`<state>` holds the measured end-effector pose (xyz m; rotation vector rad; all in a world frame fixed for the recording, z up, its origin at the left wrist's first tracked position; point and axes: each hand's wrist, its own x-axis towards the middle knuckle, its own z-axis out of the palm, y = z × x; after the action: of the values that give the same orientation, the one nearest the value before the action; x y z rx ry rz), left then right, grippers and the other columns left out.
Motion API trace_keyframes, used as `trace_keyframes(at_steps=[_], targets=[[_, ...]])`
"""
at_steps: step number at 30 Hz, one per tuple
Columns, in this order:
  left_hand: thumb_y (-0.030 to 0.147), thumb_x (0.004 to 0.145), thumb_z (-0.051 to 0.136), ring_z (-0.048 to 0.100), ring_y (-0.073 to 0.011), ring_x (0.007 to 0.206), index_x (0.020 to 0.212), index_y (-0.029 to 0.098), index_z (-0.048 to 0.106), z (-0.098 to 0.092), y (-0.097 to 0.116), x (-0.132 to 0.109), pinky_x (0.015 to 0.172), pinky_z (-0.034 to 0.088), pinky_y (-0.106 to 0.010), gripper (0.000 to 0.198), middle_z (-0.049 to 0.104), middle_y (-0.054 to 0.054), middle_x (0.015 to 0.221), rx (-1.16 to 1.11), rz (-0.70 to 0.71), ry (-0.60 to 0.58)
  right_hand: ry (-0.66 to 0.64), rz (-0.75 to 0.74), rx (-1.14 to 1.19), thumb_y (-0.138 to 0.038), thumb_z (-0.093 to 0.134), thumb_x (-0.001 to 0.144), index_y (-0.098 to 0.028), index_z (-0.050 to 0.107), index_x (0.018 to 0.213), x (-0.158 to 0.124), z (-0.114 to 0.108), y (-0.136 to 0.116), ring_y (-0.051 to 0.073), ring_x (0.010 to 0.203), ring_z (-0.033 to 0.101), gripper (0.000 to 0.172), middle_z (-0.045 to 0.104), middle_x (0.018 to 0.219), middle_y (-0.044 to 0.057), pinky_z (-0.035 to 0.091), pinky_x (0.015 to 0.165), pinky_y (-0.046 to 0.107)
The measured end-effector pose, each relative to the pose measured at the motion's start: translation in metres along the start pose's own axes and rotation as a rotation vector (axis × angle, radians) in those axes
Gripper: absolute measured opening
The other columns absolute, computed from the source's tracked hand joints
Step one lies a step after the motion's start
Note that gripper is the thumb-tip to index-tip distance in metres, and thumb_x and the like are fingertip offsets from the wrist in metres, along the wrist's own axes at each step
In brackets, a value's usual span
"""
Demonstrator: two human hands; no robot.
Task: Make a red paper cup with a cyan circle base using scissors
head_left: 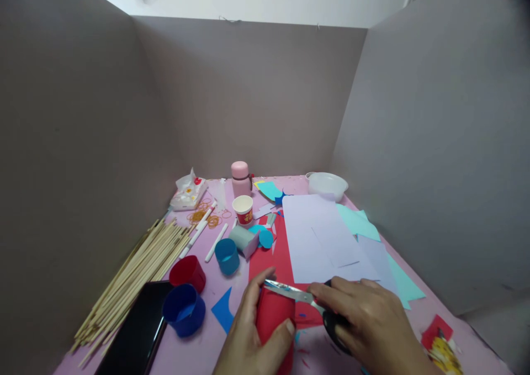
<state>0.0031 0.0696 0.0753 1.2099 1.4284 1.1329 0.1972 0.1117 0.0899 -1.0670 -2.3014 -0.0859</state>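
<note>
Grips a smooth, curved red paper tube (275, 314) in the left hand (248, 339), above the near edge of the table (207, 344); clasps black-handled scissors (287, 291) in the right hand (364, 311), blades at the tube's rim. Shows an open-topped blue cylinder (183, 321), red cylinder (194, 273), tissue pack (187, 198) holding white tissue (186, 181) near the far-left corner, teal cylinder (227, 262), pink bottle (240, 180), paper cup (243, 214), and far-right translucent bowl (327, 187), contents unclear.

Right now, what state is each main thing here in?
Red roll, held in left hand
Scissors, held in right hand, blades at the roll's end
Pink flask, upright, lid on
Paper cup, upright, open
Black device, flat, screen dark
Wooden sticks, loosely piled
Tissue pack, open, tissue sticking out
Grey roll, lying down
</note>
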Motion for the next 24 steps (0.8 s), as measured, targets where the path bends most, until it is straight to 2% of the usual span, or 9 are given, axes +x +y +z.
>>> trace_keyframes(at_steps=[3, 8, 14, 16, 20, 22, 24], targets=[[0.040, 0.075, 0.060, 0.036, -0.0329, 0.134, 0.132, 0.022, 0.044, 0.000, 0.002, -0.001, 0.110, 0.024, -0.050, 0.061, 0.047, -0.012, 0.142, -0.021, 0.011, 0.024, -0.053, -0.004, -0.038, -0.002, 0.049, 0.062, -0.033, 0.064, 0.105, 0.000, -0.001, -0.001, 0.017, 0.057, 0.056, 0.055, 0.064, 0.069, -0.001, 0.029, 0.055, 0.027], [0.039, 0.074, 0.061, 0.045, -0.0338, 0.127, 0.129, 0.023, 0.047, 0.003, -0.003, 0.000, 0.108, 0.027, -0.048, 0.059, 0.051, -0.011, 0.138, -0.025, 0.003, 0.022, -0.226, 0.077, 0.036, 0.003, 0.049, 0.058, -0.033, 0.053, 0.127, 0.000, 0.000, 0.002, 0.025, 0.078, 0.053, 0.077, 0.059, 0.093, 0.006, 0.041, 0.066, 0.034], [0.037, 0.075, 0.060, 0.042, -0.0327, 0.128, 0.125, 0.023, 0.052, 0.005, 0.003, -0.002, 0.109, 0.024, -0.046, 0.053, 0.051, -0.010, 0.137, 0.060, 0.072, 0.089, -0.368, 0.146, 0.229, 0.003, 0.044, 0.061, -0.029, 0.045, 0.133, 0.000, -0.007, 0.002, 0.028, 0.096, 0.053, 0.080, 0.053, 0.104, 0.009, 0.047, 0.077, 0.045], [0.039, 0.073, 0.064, 0.048, -0.0324, 0.123, 0.124, 0.024, 0.052, 0.003, 0.008, -0.002, 0.105, 0.031, -0.045, 0.055, 0.056, -0.010, 0.133, -0.031, 0.038, 0.017, -0.383, 0.156, 0.292, 0.004, 0.043, 0.060, -0.030, 0.046, 0.133, 0.000, -0.011, 0.001, 0.025, 0.096, 0.054, 0.080, 0.053, 0.102, 0.007, 0.049, 0.078, 0.042], [0.045, 0.068, 0.073, 0.065, -0.0269, 0.100, 0.126, 0.025, 0.044, -0.004, 0.013, 0.002, 0.088, 0.047, -0.039, 0.068, 0.066, -0.010, 0.119, -0.490, -0.143, -0.254, -0.340, 0.141, 0.343, 0.005, 0.043, 0.057, -0.028, 0.052, 0.129, 0.003, -0.013, -0.001, 0.022, 0.092, 0.057, 0.080, 0.056, 0.099, 0.006, 0.052, 0.077, 0.035], [0.046, 0.066, 0.076, 0.071, -0.0233, 0.079, 0.131, 0.025, 0.035, -0.007, 0.014, 0.006, 0.075, 0.051, -0.035, 0.080, 0.073, -0.009, 0.101, -0.641, -0.220, -0.363, -0.295, 0.129, 0.359, 0.005, 0.043, 0.056, -0.026, 0.054, 0.127, 0.003, -0.012, -0.002, 0.021, 0.094, 0.058, 0.079, 0.057, 0.101, 0.006, 0.052, 0.079, 0.032], [0.045, 0.063, 0.079, 0.071, -0.0213, 0.066, 0.131, 0.023, 0.032, -0.009, 0.014, 0.008, 0.064, 0.050, -0.031, 0.085, 0.075, -0.006, 0.081, -0.697, -0.258, -0.430, -0.260, 0.112, 0.382, 0.004, 0.043, 0.054, -0.026, 0.056, 0.125, 0.004, -0.010, -0.003, 0.020, 0.095, 0.059, 0.079, 0.058, 0.101, 0.006, 0.052, 0.080, 0.030]])
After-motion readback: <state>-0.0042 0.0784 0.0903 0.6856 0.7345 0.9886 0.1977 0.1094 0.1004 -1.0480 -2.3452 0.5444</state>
